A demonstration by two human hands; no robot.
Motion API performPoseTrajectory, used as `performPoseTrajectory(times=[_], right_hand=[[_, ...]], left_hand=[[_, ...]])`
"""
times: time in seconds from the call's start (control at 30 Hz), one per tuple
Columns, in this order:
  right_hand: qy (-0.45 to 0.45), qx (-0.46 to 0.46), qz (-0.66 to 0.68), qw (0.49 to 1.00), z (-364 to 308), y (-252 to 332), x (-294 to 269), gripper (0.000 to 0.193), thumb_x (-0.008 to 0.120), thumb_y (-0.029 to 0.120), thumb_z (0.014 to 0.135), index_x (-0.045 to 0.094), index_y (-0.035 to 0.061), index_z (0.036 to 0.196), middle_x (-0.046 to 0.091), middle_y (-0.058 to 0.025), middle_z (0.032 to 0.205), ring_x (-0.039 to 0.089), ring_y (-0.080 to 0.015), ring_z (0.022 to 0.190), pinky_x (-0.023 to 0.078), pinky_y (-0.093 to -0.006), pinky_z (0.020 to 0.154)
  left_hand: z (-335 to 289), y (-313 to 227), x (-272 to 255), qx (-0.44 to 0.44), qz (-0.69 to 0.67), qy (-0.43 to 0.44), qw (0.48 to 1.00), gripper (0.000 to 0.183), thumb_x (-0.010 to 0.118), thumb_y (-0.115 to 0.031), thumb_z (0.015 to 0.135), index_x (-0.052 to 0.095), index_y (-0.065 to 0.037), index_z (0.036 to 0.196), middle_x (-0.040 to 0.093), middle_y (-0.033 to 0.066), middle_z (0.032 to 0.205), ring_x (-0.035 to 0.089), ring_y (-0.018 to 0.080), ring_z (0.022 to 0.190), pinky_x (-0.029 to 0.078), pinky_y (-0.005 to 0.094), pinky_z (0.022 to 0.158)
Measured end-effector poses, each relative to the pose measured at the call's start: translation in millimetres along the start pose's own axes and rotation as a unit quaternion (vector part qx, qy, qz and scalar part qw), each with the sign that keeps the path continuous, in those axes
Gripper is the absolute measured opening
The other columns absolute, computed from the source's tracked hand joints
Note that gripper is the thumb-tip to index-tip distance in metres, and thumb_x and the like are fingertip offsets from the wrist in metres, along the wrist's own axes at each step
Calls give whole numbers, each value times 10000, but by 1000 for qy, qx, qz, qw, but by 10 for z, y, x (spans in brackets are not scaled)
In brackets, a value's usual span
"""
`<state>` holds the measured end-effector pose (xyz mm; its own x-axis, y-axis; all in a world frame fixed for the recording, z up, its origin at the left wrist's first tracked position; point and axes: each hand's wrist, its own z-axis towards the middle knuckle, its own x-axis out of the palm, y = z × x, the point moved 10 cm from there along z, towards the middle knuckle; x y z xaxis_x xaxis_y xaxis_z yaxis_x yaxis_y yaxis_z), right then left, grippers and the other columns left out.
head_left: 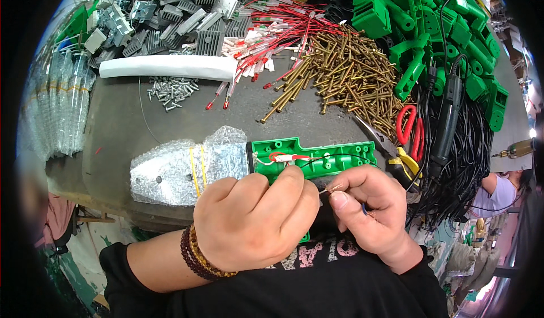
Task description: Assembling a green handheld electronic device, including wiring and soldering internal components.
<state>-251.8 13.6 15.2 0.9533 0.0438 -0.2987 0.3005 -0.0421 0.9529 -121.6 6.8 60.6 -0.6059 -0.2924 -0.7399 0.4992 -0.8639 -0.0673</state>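
Note:
A green plastic housing half lies open side up before me, holding thin wires and a white-and-red lead. Joined to its left end is a part wrapped in bubble wrap with yellow bands round it. My left hand is closed in front of the housing, and its fingertips are hidden from above. Between thumb and fingers, my right hand pinches a wire with bare copper strands. A thin end reaches from there toward the left hand. Some blue shows by the right palm.
Brass-coloured screws, red-wired parts, grey finned blocks and small silver screws lie beyond. At the right are red-handled scissors, yellow-and-black pliers, a dark corded tool, black cables and green housings.

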Motion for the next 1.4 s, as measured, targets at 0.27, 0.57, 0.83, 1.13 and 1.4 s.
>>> performPoseTrajectory(times=[0.27,0.57,0.83,1.13,1.4], right_hand=[[-25,-78,-36,996,17,88,6,75,643,69,931,625,-2,945,541,8,555,468,-47,468,371,-232,463],[-52,-160,-111,979,6,278,4,43,659,32,896,630,3,909,571,4,573,534,-58,462,406,-229,454],[-42,-137,-91,985,-19,297,14,61,683,43,895,655,-1,928,617,-11,600,564,-63,491,432,-225,485],[-65,-122,-87,987,-34,191,1,50,677,43,883,649,5,900,598,-9,590,552,-61,470,412,-230,455],[-80,-184,-136,970,-34,361,10,41,692,31,844,658,9,856,601,-32,607,557,-105,445,427,-245,444]], left_hand=[[-9,-6,-7,-7,4,-3,1000,165,689,-241,717,662,-105,807,671,32,924,473,104,560,336,253,464],[-80,0,-142,-14,-100,-83,991,253,745,-97,733,696,-35,973,710,68,911,568,127,584,372,252,481],[-83,62,-116,-38,-146,-58,987,293,737,-50,672,717,-40,964,713,63,878,591,123,591,408,266,482],[-69,-24,-129,-6,-93,-52,994,303,718,-107,700,718,-51,998,714,63,929,578,129,599,400,256,514],[-90,-1,-174,-5,-123,-75,990,337,727,-64,714,718,-30,1049,709,76,955,567,132,597,407,261,515]])
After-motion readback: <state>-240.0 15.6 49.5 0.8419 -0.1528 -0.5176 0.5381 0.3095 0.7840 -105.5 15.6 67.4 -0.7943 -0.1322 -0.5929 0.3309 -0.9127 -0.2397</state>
